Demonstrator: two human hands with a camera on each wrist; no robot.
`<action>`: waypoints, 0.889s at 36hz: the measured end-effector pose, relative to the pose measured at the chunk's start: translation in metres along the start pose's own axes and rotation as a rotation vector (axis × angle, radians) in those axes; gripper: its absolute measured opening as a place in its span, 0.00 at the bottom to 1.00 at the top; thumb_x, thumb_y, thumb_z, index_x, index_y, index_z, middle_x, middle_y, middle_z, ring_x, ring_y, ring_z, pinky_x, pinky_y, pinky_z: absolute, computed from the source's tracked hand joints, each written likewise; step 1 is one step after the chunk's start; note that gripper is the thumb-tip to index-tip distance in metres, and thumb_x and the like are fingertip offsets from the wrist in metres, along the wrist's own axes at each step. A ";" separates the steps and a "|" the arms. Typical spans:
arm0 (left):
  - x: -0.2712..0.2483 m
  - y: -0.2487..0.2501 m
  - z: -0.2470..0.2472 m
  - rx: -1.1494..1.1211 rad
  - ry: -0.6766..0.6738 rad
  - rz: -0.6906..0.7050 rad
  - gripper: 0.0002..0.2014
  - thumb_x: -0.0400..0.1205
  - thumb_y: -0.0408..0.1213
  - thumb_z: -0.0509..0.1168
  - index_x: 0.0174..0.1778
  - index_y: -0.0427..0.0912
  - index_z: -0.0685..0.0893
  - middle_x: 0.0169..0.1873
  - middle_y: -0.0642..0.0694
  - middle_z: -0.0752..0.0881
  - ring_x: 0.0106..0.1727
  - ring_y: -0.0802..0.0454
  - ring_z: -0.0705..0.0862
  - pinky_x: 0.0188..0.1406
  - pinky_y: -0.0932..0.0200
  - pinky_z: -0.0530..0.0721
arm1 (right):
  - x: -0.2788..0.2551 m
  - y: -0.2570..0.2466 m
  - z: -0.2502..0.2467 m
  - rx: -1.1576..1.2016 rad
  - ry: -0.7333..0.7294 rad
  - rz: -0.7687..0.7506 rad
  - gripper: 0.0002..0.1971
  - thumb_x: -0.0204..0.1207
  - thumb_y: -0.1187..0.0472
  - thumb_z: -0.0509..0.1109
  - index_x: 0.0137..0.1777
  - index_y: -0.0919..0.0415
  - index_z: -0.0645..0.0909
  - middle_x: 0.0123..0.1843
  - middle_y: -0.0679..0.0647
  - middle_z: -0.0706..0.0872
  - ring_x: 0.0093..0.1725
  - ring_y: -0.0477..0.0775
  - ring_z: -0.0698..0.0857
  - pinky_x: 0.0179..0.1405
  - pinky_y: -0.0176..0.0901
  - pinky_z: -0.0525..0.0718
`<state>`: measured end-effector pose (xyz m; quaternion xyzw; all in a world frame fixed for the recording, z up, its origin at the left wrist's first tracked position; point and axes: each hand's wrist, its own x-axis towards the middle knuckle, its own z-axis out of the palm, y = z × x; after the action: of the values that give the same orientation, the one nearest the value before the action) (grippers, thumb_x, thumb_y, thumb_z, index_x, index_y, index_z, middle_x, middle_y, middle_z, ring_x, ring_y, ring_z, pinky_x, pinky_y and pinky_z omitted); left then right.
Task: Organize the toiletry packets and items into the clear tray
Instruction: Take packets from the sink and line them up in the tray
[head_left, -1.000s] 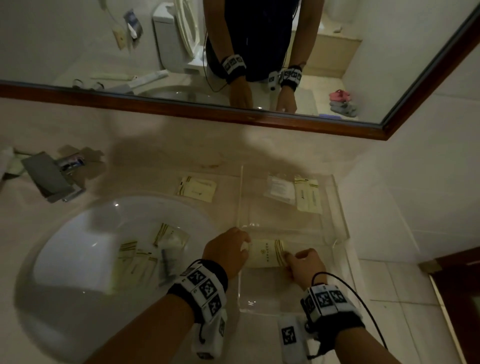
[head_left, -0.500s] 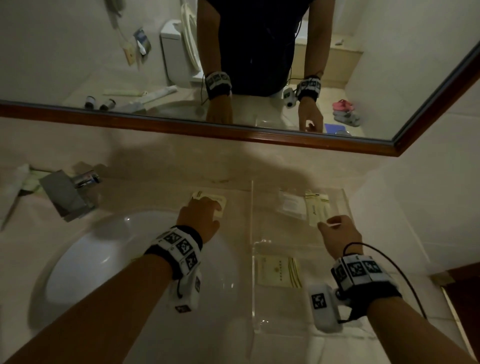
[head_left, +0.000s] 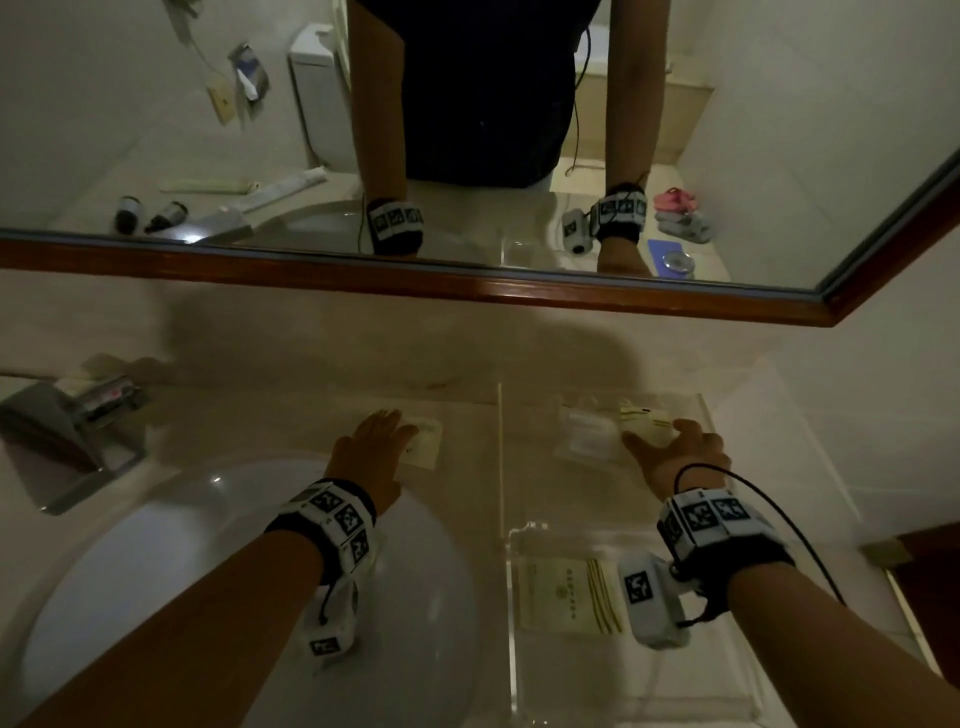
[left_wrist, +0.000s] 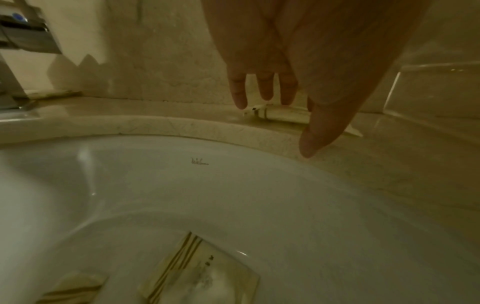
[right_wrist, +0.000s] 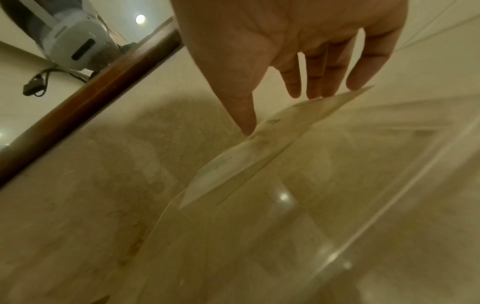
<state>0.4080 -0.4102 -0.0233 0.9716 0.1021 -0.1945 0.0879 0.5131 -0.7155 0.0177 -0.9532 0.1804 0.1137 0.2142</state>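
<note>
Hands apart, left hand (head_left: 374, 447) straight-fingered over counter packet (head_left: 427, 444), right hand (head_left: 675, 453) pinching tilted packet (head_left: 643, 417) in clear tray (head_left: 502, 457).

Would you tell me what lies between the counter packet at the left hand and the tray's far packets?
The head view shows bare counter, then the upright left wall of the clear tray.

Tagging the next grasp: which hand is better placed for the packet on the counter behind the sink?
Left. The left hand is over the counter packet, fingers straight; the right hand is on a striped packet inside the clear tray, beyond its wall.
</note>
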 end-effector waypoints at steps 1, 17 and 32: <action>0.002 -0.001 0.001 -0.004 0.007 0.002 0.36 0.82 0.37 0.64 0.83 0.53 0.52 0.85 0.50 0.45 0.86 0.48 0.46 0.80 0.43 0.59 | 0.001 -0.001 0.000 -0.009 0.002 0.007 0.42 0.68 0.38 0.72 0.77 0.59 0.64 0.75 0.65 0.67 0.74 0.69 0.67 0.72 0.59 0.69; -0.005 -0.007 0.009 -0.099 0.055 0.001 0.27 0.86 0.31 0.54 0.81 0.52 0.59 0.83 0.50 0.57 0.84 0.50 0.56 0.81 0.48 0.59 | 0.002 0.001 -0.004 -0.109 0.000 -0.046 0.33 0.70 0.46 0.72 0.73 0.54 0.67 0.71 0.62 0.71 0.70 0.67 0.71 0.65 0.60 0.75; -0.031 -0.001 -0.010 -0.092 0.039 -0.021 0.23 0.87 0.34 0.50 0.80 0.48 0.62 0.78 0.45 0.70 0.76 0.47 0.72 0.79 0.54 0.65 | -0.038 0.023 -0.012 -0.334 -0.088 -0.325 0.29 0.66 0.56 0.73 0.68 0.57 0.70 0.64 0.59 0.82 0.61 0.62 0.82 0.51 0.49 0.84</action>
<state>0.3835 -0.4119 -0.0024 0.9690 0.1226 -0.1718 0.1283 0.4712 -0.7289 0.0311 -0.9860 -0.0061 0.1476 0.0767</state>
